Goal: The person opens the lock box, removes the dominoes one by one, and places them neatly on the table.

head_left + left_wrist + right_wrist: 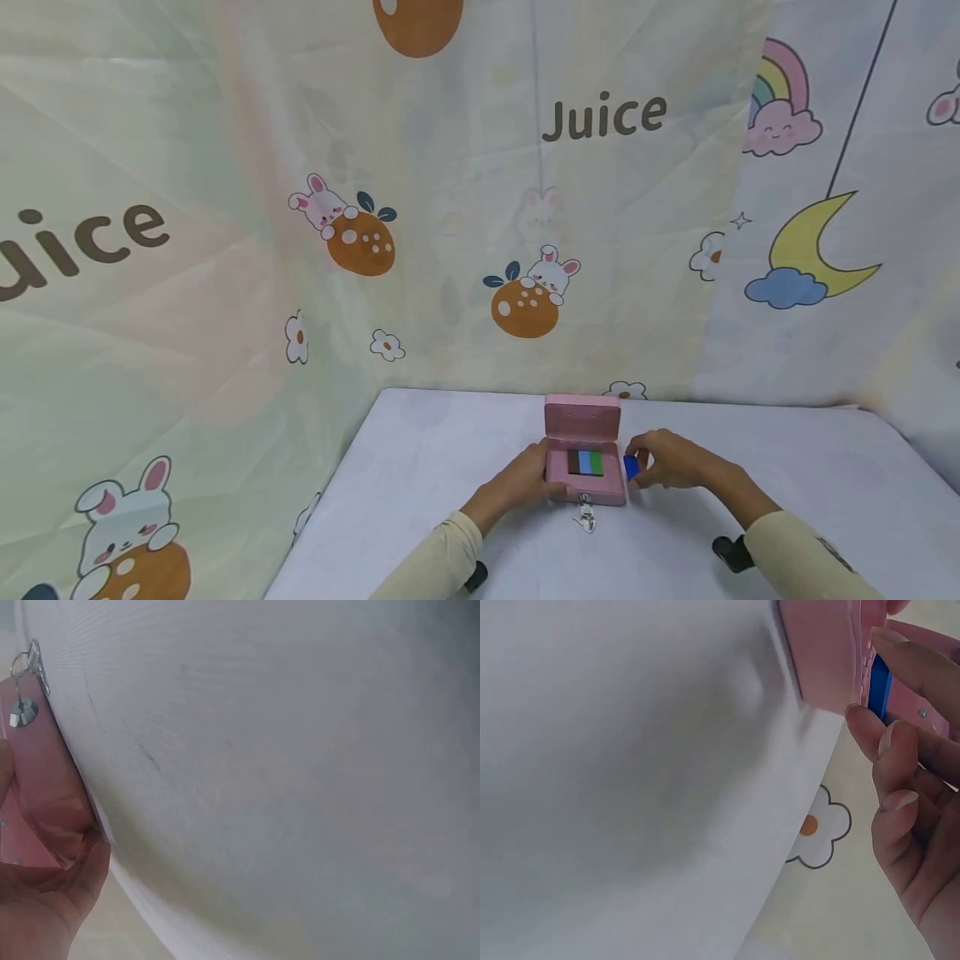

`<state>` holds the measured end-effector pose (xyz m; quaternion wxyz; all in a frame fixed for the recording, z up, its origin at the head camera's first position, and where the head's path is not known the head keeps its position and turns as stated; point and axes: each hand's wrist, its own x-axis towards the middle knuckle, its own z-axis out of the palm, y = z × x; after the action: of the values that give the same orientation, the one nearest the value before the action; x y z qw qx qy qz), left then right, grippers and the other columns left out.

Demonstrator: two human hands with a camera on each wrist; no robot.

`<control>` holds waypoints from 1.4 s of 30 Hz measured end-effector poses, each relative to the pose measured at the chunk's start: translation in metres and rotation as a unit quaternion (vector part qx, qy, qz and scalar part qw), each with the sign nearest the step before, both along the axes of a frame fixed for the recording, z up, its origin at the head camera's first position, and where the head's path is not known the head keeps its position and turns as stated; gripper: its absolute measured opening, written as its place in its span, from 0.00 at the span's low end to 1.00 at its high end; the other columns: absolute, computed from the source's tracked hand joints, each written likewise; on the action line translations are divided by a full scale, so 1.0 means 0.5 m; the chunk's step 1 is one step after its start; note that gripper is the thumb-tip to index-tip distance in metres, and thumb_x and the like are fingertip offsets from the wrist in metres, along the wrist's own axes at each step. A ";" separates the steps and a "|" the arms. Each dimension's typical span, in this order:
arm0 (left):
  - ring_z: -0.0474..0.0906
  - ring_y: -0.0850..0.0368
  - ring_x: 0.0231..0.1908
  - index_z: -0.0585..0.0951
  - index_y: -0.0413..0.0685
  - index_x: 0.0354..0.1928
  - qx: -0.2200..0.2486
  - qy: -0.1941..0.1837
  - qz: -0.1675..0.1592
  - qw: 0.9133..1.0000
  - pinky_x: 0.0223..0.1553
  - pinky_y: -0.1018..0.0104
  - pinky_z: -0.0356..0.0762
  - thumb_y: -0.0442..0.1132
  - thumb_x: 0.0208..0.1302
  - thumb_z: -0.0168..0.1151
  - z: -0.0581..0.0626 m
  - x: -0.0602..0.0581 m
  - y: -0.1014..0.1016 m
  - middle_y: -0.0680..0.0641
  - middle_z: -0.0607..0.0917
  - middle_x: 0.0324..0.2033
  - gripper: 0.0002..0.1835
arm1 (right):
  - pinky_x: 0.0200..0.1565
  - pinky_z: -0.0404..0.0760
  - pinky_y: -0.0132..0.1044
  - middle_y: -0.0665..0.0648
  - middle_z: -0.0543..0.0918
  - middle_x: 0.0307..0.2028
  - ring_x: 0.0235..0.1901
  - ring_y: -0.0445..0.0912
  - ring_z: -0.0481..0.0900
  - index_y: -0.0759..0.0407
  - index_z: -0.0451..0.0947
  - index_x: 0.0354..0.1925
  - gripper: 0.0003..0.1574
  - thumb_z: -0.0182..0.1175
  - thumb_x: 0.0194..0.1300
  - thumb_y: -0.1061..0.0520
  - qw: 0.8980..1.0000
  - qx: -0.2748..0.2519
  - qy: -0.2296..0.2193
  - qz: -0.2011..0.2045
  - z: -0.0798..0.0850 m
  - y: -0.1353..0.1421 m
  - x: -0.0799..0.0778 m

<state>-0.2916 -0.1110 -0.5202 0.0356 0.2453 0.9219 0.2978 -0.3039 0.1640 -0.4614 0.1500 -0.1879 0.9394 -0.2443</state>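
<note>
A small pink metal cash box (611,493) stands on the table with its lid (582,422) raised at the back. Inside lie flat strips (585,462) coloured dark brown, light blue and green. My left hand (523,479) grips the box at its left side, thumb by the front corner; the left wrist view shows its fingers around the pink wall (52,765). Just outside the box's right side, my right hand (667,460) pinches a flat blue block (879,686) between thumb and fingers. A key ring (587,518) hangs from the lock at the box's front.
White cloth covers the table (435,450). Behind it and at the left hang printed curtains (450,208) with rabbits and fruit. Dark straps (733,553) show beneath the forearms.
</note>
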 end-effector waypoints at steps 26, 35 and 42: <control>0.75 0.61 0.61 0.60 0.56 0.75 -0.003 0.013 -0.013 1.000 0.66 0.63 0.72 0.50 0.62 0.71 0.005 0.002 -0.003 0.51 0.78 0.63 0.43 | 0.34 0.84 0.39 0.53 0.78 0.35 0.36 0.46 0.75 0.59 0.80 0.50 0.30 0.79 0.49 0.53 0.999 0.019 -0.035 -0.022 -0.064 0.044 -0.012; 0.76 0.61 0.60 0.61 0.55 0.74 0.005 0.011 -0.019 1.000 0.65 0.63 0.73 0.48 0.62 0.72 0.005 0.002 0.000 0.51 0.79 0.62 0.42 | 0.40 0.82 0.42 0.51 0.78 0.33 0.37 0.46 0.74 0.59 0.81 0.48 0.29 0.80 0.49 0.52 0.999 0.033 -0.006 -0.011 -0.071 0.047 -0.009; 0.75 0.61 0.60 0.60 0.58 0.75 0.001 -0.003 -0.007 1.000 0.65 0.62 0.73 0.48 0.62 0.72 0.006 0.002 0.001 0.52 0.78 0.62 0.43 | 0.43 0.81 0.44 0.51 0.77 0.32 0.37 0.46 0.73 0.59 0.81 0.47 0.29 0.80 0.49 0.52 0.999 0.038 0.002 -0.004 -0.073 0.046 -0.007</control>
<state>-0.2909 -0.1104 -0.5171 0.0398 0.2511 0.9198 0.2988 -0.3075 0.1868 -0.4981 0.1543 -0.1783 0.9492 -0.2083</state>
